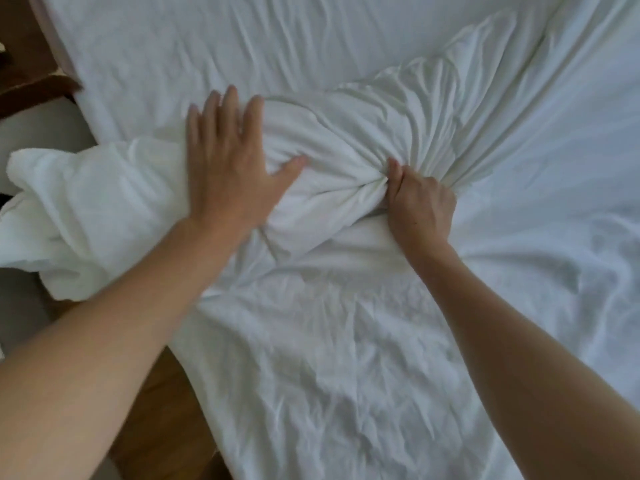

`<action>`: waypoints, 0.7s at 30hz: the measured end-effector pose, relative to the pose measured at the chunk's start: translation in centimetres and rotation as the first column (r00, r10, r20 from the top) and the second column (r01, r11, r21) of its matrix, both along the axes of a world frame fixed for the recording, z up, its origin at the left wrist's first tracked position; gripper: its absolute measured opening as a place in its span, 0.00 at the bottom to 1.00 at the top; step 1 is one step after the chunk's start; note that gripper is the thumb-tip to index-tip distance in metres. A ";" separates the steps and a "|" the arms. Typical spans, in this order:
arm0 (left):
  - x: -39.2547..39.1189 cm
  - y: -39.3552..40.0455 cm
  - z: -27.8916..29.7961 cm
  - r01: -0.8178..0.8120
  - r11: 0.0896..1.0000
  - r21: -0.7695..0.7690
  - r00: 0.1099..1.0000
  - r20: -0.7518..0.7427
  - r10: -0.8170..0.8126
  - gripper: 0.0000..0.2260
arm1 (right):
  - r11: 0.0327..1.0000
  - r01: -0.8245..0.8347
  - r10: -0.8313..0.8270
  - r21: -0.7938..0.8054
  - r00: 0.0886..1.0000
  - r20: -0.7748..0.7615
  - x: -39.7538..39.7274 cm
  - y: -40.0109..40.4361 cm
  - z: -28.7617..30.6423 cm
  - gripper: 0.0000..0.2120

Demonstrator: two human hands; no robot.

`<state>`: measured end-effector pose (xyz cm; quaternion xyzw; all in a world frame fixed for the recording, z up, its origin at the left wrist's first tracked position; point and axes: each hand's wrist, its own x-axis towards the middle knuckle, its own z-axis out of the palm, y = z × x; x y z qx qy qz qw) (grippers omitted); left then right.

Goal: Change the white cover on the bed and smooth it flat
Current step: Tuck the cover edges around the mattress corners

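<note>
At the far left, a dark wooden piece (31, 84) stands beside the bed (173, 46), with brown floor (162, 403) below it. The white cover (329, 188) lies bunched on the bed, its long axis running left to right; its left end spills over the bed's left edge, and its folds fan up and to the right from a gathered knot. The left hand (227, 168) lies flat on the left part of the bundle, fingers spread and straight, pointing away from the person. Just right, the right hand (420, 202) grips the gathered knot in a closed fist. Wrinkled white sheet (329, 375) covers the bed around both forearms.
</note>
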<state>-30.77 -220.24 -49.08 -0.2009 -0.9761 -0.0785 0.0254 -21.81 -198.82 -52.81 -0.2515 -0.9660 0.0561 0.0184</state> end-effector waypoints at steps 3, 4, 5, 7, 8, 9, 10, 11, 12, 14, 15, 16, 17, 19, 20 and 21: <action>-2.6 -0.1 -0.4 -0.085 0.992 -0.089 0.990 0.102 0.094 0.43 | 0.999 -0.009 0.009 -0.033 1.000 0.004 0.0 0.0 -0.1 0.24; -2.8 -0.1 -0.4 -0.120 0.990 -0.080 0.986 0.108 0.128 0.42 | 0.998 -0.015 0.015 -0.055 1.000 -0.002 -0.4 0.1 0.2 0.23; -2.8 -0.2 -0.6 -0.142 0.988 -0.061 0.984 0.096 0.148 0.41 | 0.996 -0.011 0.010 -0.087 1.000 -0.018 -0.8 0.2 0.5 0.22; -2.2 -0.7 -1.2 -0.140 0.990 -0.001 0.989 0.037 0.140 0.36 | 0.987 0.022 -0.038 -0.160 0.995 -0.096 -1.7 0.9 1.2 0.16; -1.8 -1.1 -1.7 -0.136 0.990 0.025 0.991 0.012 0.135 0.35 | 0.983 0.034 -0.063 -0.179 0.985 -0.160 -2.3 1.4 1.6 0.13; -1.3 -1.6 -2.2 -0.138 0.989 0.049 0.990 -0.007 0.138 0.33 | 0.987 0.025 -0.064 -0.158 0.967 -0.248 -3.3 2.0 2.0 0.11; -0.8 -2.0 -2.8 -0.141 0.988 0.068 0.989 -0.023 0.143 0.33 | 0.996 -0.001 -0.030 -0.092 0.944 -0.328 -4.4 2.7 2.6 0.11; -0.4 -2.3 -3.2 -0.140 0.987 0.085 0.989 -0.042 0.144 0.32 | 0.999 -0.035 0.030 -0.007 0.930 -0.367 -5.8 3.4 3.3 0.12; 0.0 -2.6 -3.6 -0.136 0.985 0.103 0.987 -0.070 0.144 0.31 | 0.994 -0.080 0.104 0.079 0.925 -0.365 -7.4 4.3 3.9 0.14; 0.8 -2.7 -4.4 -0.115 0.982 0.147 0.979 -0.151 0.137 0.29 | 0.959 -0.204 0.252 0.198 0.932 -0.261 -11.1 5.8 4.8 0.18; 1.1 -2.7 -4.7 -0.099 0.981 0.168 0.972 -0.196 0.132 0.28 | 0.939 -0.274 0.310 0.208 0.936 -0.167 -13.1 6.6 5.0 0.20; 1.5 -2.7 -5.0 -0.084 0.979 0.185 0.964 -0.233 0.127 0.28 | 0.919 -0.346 0.365 0.190 0.929 -0.071 -14.9 7.4 5.1 0.21; 1.7 -2.6 -5.3 -0.073 0.977 0.198 0.957 -0.262 0.125 0.27 | 0.897 -0.411 0.412 0.164 0.911 0.034 -16.4 8.3 5.2 0.23; 2.0 -2.6 -5.8 -0.068 0.972 0.226 0.946 -0.295 0.135 0.27 | 0.848 -0.506 0.466 0.159 0.853 0.233 -17.8 10.1 5.2 0.28; 2.0 -2.7 -6.0 -0.066 0.969 0.240 0.942 -0.304 0.139 0.27 | 0.847 -0.508 0.447 0.157 0.840 0.307 -17.8 11.0 5.2 0.28; 1.9 -2.6 -6.1 -0.062 0.966 0.253 0.939 -0.312 0.142 0.26 | 0.861 -0.485 0.410 0.157 0.842 0.351 -17.7 11.9 5.0 0.28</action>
